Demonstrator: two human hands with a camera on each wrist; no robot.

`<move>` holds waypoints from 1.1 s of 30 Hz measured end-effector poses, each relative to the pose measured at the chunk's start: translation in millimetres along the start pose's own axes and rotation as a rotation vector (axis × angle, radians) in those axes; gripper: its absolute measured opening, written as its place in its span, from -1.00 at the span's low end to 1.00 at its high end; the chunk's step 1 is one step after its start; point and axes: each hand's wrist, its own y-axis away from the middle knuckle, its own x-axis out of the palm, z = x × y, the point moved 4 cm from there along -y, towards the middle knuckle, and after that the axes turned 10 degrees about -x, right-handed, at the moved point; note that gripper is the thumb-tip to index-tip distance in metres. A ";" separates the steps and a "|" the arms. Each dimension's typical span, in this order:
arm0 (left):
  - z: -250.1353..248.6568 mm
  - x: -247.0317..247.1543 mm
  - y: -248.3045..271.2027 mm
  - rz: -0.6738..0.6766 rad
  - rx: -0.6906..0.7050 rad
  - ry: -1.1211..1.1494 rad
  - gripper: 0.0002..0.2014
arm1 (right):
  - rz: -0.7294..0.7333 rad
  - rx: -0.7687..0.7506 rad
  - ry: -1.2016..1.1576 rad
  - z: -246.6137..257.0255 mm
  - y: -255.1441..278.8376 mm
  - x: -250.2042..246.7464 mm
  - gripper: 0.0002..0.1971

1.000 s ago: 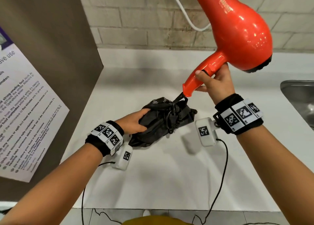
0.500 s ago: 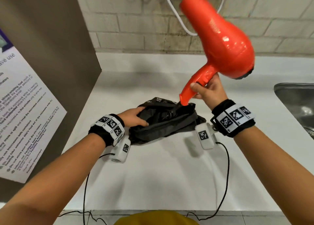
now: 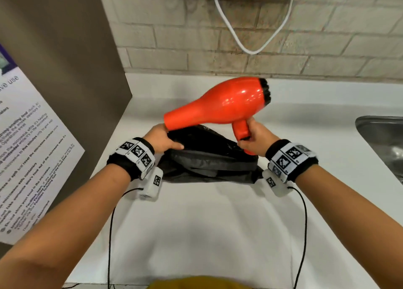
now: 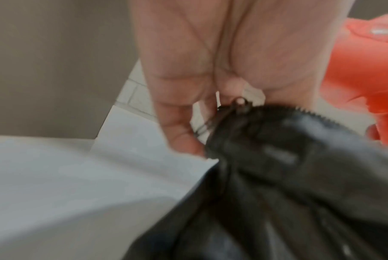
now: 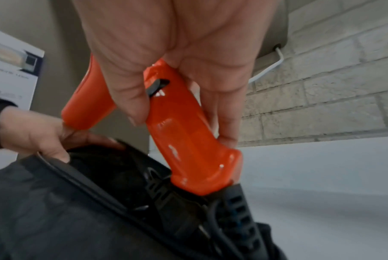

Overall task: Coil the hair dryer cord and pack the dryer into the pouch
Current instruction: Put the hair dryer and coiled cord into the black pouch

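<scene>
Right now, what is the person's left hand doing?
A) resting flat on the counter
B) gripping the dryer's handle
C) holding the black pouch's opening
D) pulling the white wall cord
C: the left hand grips the pouch at its open edge, while the right hand holds the dryer by its handle.

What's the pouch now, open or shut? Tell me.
Open. The left hand holds the pouch by its unzipped edge, and the right wrist view shows the dark inside, the cord already in.

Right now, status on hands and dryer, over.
Right hand grips orange plastic hair dryer by handle. Left hand holds black fabric pouch open. Nothing blocking.
</scene>
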 end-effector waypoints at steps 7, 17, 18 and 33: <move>4.2 -10.5 -6.0 0.162 -0.178 -0.079 -0.56 | 0.076 0.060 0.131 -7.5 -8.7 9.2 -0.18; -13.8 -34.6 -21.0 -0.040 -0.060 0.252 -0.51 | 0.066 0.068 0.234 -0.4 -2.3 16.3 -0.37; -15.6 -34.8 -19.8 -0.094 -0.016 0.233 -0.50 | 0.063 0.079 0.231 -0.7 -1.2 15.8 -0.38; -39.3 -39.4 2.8 -0.279 0.314 -0.092 -0.52 | -0.025 0.169 0.185 -6.8 13.9 17.3 -0.59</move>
